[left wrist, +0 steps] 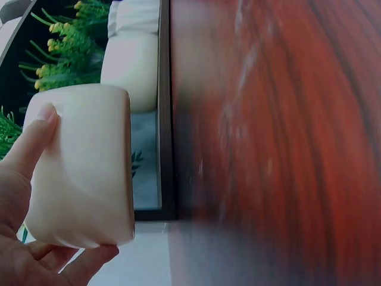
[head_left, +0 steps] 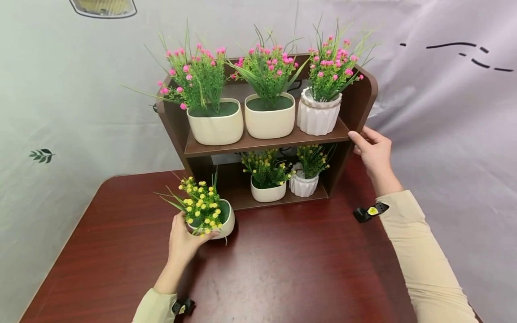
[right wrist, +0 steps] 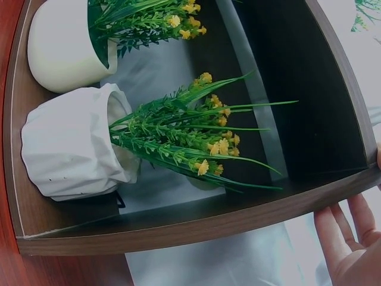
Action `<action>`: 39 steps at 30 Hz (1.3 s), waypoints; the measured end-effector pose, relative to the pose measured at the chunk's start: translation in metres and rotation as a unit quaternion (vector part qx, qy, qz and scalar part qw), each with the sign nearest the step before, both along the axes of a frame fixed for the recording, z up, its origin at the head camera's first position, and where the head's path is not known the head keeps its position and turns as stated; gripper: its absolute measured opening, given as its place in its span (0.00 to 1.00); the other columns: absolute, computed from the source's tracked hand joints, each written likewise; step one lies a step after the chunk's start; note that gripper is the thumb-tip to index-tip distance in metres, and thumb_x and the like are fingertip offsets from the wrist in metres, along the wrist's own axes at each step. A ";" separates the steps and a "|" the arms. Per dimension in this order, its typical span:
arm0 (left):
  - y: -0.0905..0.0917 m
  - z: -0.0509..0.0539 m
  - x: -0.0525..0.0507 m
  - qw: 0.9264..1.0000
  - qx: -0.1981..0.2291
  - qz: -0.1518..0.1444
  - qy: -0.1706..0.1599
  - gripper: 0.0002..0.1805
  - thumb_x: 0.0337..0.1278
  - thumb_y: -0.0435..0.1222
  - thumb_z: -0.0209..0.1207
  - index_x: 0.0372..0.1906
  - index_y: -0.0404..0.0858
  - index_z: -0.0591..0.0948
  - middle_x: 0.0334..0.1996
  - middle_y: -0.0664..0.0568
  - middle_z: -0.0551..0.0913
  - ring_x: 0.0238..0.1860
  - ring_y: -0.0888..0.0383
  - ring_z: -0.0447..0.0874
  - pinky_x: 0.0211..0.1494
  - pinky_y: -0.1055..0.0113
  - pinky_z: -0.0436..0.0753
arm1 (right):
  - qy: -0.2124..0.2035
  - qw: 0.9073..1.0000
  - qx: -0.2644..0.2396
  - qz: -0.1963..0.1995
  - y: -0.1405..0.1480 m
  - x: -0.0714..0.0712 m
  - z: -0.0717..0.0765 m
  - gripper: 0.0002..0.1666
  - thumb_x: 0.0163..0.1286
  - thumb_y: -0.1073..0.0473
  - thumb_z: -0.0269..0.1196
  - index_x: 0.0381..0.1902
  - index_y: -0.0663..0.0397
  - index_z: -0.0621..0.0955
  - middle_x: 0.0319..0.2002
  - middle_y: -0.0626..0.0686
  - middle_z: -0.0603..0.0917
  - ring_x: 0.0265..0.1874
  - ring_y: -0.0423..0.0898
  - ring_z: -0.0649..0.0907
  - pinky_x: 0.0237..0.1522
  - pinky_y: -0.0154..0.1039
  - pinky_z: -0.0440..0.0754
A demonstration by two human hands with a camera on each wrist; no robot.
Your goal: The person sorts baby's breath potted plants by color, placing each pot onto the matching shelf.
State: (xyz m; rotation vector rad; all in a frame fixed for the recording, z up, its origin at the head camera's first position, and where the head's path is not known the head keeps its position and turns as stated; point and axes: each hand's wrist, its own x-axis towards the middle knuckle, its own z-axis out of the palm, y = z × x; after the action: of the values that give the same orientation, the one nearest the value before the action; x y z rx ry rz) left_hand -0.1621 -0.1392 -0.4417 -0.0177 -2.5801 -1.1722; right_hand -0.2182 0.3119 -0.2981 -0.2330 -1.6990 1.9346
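Observation:
My left hand [head_left: 183,240] grips a cream oval pot [head_left: 228,224] of yellow artificial flowers [head_left: 202,204], thumb on one side and fingers on the other. In the left wrist view the pot [left wrist: 83,167] appears raised off the table, before the lower shelf's left part. My right hand [head_left: 373,152] holds the right side of a dark brown two-tier shelf [head_left: 262,144], thumb at the front edge near the upper board. The right wrist view shows those fingers [right wrist: 333,238] against the outside of the side panel [right wrist: 196,232].
Three pots of pink flowers stand on the upper tier: two cream oval pots [head_left: 216,128] [head_left: 269,119] and a white ribbed one [head_left: 319,114]. Below sit a cream pot [head_left: 268,193] and a white pot [head_left: 304,185] with yellow flowers. The shelf stands on a reddish-brown table [head_left: 274,264] before a patterned curtain [head_left: 81,89].

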 end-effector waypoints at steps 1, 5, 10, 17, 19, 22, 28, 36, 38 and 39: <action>0.003 -0.001 -0.001 1.000 0.001 0.001 0.002 0.53 0.22 0.43 0.80 0.61 0.28 0.66 0.51 0.36 0.71 0.46 0.43 0.73 0.45 0.50 0.73 | 0.000 1.000 0.000 0.000 0.000 0.000 0.000 0.12 0.55 0.66 0.70 0.32 0.39 0.87 0.24 0.41 0.82 0.18 0.34 0.77 0.22 0.25 0.79; 0.013 -0.005 -0.004 1.000 0.006 0.004 0.012 0.53 0.21 0.43 0.80 0.61 0.29 0.67 0.52 0.36 0.71 0.49 0.42 0.73 0.49 0.46 0.73 | 0.003 1.000 0.000 0.001 0.001 0.000 0.000 0.12 0.55 0.66 0.70 0.32 0.40 0.87 0.24 0.41 0.82 0.19 0.34 0.77 0.22 0.25 0.78; 0.025 -0.009 -0.008 1.000 0.010 0.007 0.009 0.54 0.20 0.44 0.80 0.61 0.30 0.67 0.53 0.37 0.72 0.54 0.41 0.73 0.52 0.44 0.73 | 0.006 1.000 -0.001 0.002 0.001 -0.001 0.000 0.12 0.56 0.66 0.70 0.32 0.40 0.87 0.23 0.41 0.82 0.19 0.34 0.77 0.22 0.24 0.78; 0.042 -0.011 -0.015 0.999 0.044 0.018 0.007 0.54 0.21 0.44 0.81 0.60 0.29 0.64 0.53 0.36 0.72 0.55 0.40 0.72 0.54 0.45 0.73 | 0.009 1.000 0.001 0.000 0.001 -0.001 0.001 0.12 0.55 0.66 0.70 0.32 0.40 0.87 0.23 0.42 0.82 0.20 0.34 0.77 0.22 0.24 0.78; 0.046 -0.011 -0.017 0.998 0.054 0.020 0.000 0.54 0.21 0.44 0.80 0.59 0.29 0.64 0.53 0.36 0.72 0.55 0.40 0.72 0.54 0.45 0.73 | 0.007 1.000 0.001 -0.002 0.001 -0.001 0.001 0.12 0.55 0.66 0.70 0.32 0.40 0.87 0.23 0.42 0.82 0.20 0.34 0.77 0.22 0.24 0.78; 0.052 -0.012 -0.019 0.998 0.057 0.024 -0.014 0.53 0.22 0.44 0.80 0.59 0.30 0.64 0.53 0.38 0.72 0.56 0.41 0.72 0.54 0.46 0.73 | 0.003 1.000 0.000 -0.002 0.001 -0.001 0.000 0.12 0.55 0.66 0.70 0.32 0.40 0.87 0.23 0.41 0.82 0.20 0.34 0.77 0.22 0.24 0.78; 0.062 -0.014 -0.023 0.998 0.047 0.029 -0.023 0.54 0.24 0.46 0.79 0.61 0.31 0.64 0.55 0.39 0.71 0.58 0.41 0.70 0.54 0.45 0.73 | 0.002 1.000 0.001 -0.002 0.002 -0.002 -0.002 0.12 0.55 0.66 0.70 0.33 0.40 0.87 0.24 0.41 0.82 0.20 0.34 0.78 0.22 0.25 0.79; 0.070 -0.018 -0.030 0.998 0.064 0.028 0.002 0.54 0.25 0.43 0.79 0.62 0.29 0.63 0.56 0.35 0.68 0.58 0.40 0.69 0.58 0.46 0.71 | 0.000 1.000 0.006 -0.001 0.001 -0.002 -0.002 0.12 0.55 0.65 0.70 0.33 0.39 0.87 0.24 0.41 0.82 0.22 0.33 0.78 0.23 0.25 0.79; 0.072 -0.018 -0.032 0.997 0.074 0.025 0.009 0.54 0.27 0.42 0.79 0.63 0.28 0.63 0.57 0.34 0.67 0.60 0.39 0.67 0.61 0.46 0.69 | 0.012 1.000 0.000 0.000 0.001 -0.002 -0.002 0.12 0.56 0.67 0.70 0.32 0.40 0.87 0.23 0.41 0.82 0.19 0.34 0.77 0.22 0.24 0.78; 0.073 -0.018 -0.032 0.997 0.078 0.024 0.012 0.54 0.28 0.41 0.79 0.64 0.28 0.63 0.57 0.33 0.66 0.60 0.39 0.66 0.62 0.46 0.68 | 0.018 1.000 -0.004 0.001 0.001 -0.002 -0.002 0.13 0.56 0.67 0.69 0.32 0.41 0.87 0.22 0.42 0.82 0.17 0.34 0.76 0.21 0.24 0.77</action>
State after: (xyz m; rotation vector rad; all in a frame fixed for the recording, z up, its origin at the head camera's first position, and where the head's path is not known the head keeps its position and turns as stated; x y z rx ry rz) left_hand -0.1944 -0.0660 -0.4594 0.0638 -2.4467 -1.3429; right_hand -0.2200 0.3125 -0.2997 -0.1993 -1.6699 1.9354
